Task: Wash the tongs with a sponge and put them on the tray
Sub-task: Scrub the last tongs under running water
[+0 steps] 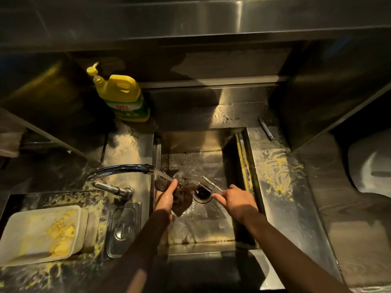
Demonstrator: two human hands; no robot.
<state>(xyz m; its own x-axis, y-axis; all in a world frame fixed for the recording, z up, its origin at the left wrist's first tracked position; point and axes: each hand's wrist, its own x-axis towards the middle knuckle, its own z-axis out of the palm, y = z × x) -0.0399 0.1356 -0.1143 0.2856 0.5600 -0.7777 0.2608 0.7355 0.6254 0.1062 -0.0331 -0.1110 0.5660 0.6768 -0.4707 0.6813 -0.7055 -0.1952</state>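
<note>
Left hand [167, 197] gripping dark sponge [182, 197] under running faucet [118, 170], right hand [237, 200] closed on tongs [211, 183] (blurred) above sink [201, 227] drain

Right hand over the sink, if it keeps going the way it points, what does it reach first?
The right hand holds the shiny metal tongs, pointing up-left; first in line looks like the dark brown wet sponge in the left hand, though depth is unclear.

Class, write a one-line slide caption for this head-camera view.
Left hand holds a dark sponge under the running faucet; right hand holds the tongs.
</note>
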